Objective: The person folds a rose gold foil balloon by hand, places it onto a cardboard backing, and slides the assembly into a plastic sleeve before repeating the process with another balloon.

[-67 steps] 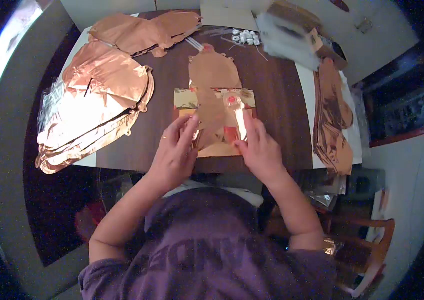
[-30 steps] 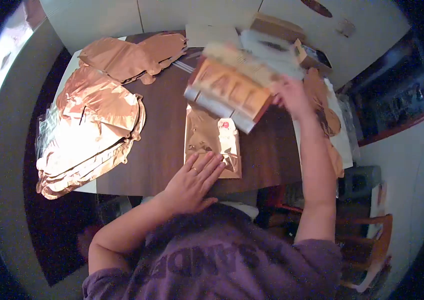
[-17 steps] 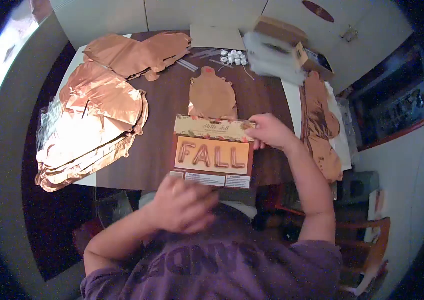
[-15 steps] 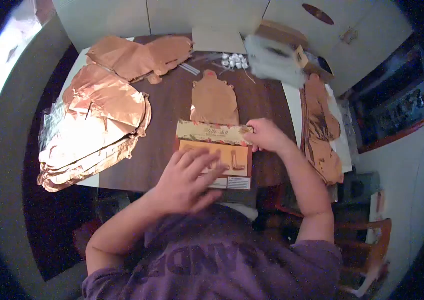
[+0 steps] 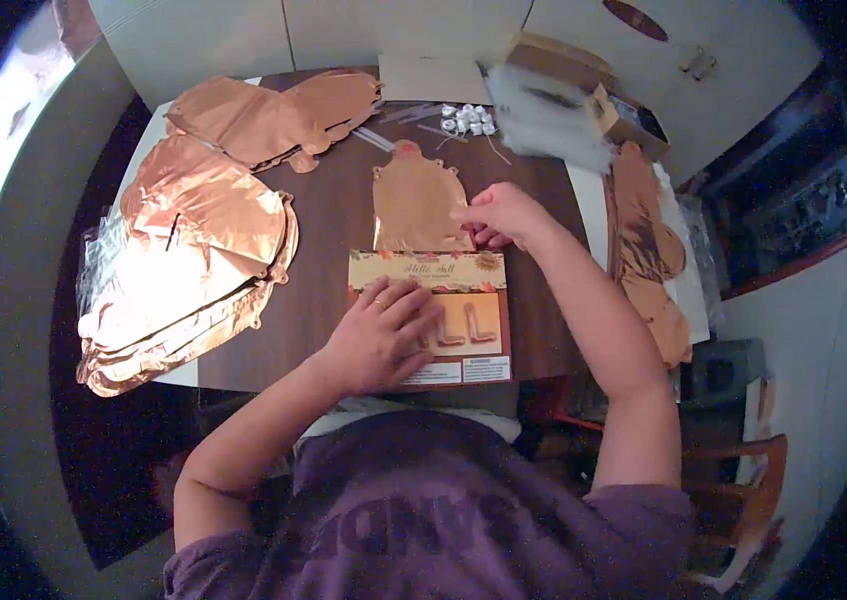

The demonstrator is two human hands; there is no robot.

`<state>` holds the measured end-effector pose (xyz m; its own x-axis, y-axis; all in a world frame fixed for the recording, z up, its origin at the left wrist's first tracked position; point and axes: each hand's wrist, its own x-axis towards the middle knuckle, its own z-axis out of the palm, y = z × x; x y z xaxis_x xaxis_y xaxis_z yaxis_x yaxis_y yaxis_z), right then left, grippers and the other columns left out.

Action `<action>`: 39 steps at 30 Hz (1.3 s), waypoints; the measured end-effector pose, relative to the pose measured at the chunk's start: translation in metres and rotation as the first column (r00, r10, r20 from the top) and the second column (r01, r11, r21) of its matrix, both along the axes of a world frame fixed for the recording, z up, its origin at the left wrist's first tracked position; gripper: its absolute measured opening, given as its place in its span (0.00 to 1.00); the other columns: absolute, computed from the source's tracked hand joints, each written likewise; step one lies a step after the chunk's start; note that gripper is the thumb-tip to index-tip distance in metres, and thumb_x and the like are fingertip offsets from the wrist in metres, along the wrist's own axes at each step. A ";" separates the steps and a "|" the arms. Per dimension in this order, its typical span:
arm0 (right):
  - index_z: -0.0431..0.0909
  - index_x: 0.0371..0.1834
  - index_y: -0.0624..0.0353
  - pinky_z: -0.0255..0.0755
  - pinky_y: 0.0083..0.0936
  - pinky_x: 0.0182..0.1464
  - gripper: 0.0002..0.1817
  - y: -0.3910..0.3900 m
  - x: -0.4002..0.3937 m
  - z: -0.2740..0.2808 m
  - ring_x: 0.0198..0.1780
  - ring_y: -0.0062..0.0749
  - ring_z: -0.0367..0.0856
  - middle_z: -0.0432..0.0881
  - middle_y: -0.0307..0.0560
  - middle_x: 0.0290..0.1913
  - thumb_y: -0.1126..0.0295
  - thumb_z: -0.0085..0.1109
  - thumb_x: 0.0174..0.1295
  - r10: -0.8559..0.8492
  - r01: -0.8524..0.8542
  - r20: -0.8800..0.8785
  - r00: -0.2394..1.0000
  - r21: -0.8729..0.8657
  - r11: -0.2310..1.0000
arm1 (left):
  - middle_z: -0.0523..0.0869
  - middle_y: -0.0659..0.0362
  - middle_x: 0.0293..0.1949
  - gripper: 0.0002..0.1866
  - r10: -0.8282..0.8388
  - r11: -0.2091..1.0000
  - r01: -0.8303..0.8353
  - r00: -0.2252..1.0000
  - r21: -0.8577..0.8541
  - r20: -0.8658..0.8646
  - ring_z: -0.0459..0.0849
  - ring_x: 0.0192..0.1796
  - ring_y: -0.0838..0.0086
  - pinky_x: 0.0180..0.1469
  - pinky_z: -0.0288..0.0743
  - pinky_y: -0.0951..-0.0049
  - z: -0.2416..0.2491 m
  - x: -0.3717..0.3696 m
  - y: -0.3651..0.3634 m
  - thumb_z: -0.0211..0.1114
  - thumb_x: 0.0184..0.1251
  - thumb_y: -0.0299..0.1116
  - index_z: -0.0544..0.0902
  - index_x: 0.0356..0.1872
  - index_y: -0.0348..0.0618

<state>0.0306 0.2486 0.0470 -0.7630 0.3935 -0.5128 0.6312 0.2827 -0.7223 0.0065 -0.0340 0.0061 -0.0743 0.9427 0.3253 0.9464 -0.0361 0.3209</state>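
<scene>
A printed card package (image 5: 474, 330) with balloon letters pictured on it lies at the table's near edge. My left hand (image 5: 387, 335) rests flat on its left part, fingers spread. Just beyond the card lies a flat copper foil balloon (image 5: 419, 200), its lower end against or under the card's top edge. My right hand (image 5: 507, 217) pinches the right edge of this balloon between thumb and fingers.
Copper foil balloons (image 5: 194, 210) are piled at the left, with more foil (image 5: 274, 115) behind them. White ribbon rolls (image 5: 469, 120), clear straws (image 5: 376, 139), a clear plastic bag (image 5: 549, 115) and an open box (image 5: 629, 120) lie at the back. Long foil pieces (image 5: 649, 240) lie right.
My right hand has left the card's top right corner and moved up to the foil balloon's edge. My left hand has come down onto the card.
</scene>
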 end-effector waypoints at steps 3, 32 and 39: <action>0.84 0.25 0.60 0.66 0.17 0.23 0.15 0.001 -0.011 -0.001 0.23 0.16 0.75 0.83 0.36 0.23 0.59 0.72 0.56 0.093 -0.097 0.031 0.995 0.119 0.988 | 0.73 0.49 0.65 0.34 0.005 1.000 -0.005 1.000 -0.001 -0.020 0.68 0.70 0.50 0.71 0.58 0.42 0.004 0.005 -0.004 0.66 0.59 0.45 0.72 0.67 0.47; 0.80 0.50 0.62 0.74 0.37 0.60 0.18 -0.038 0.083 -0.025 0.58 0.46 0.80 0.81 0.52 0.56 0.71 0.54 0.55 0.916 -0.170 -0.114 0.385 0.967 0.191 | 0.83 0.54 0.50 0.22 -0.050 0.998 0.053 0.990 -0.016 0.136 0.78 0.58 0.53 0.66 0.62 0.48 0.000 0.003 -0.012 0.68 0.50 0.40 0.82 0.48 0.44; 0.78 0.55 0.65 0.72 0.42 0.64 0.27 -0.032 0.083 -0.015 0.62 0.47 0.77 0.79 0.56 0.60 0.65 0.60 0.50 0.919 -0.342 -0.072 0.389 0.914 0.216 | 0.79 0.47 0.55 0.23 0.130 0.930 -0.281 0.854 0.236 0.503 0.74 0.63 0.50 0.71 0.57 0.52 0.033 -0.036 -0.014 0.56 0.60 0.47 0.80 0.47 0.39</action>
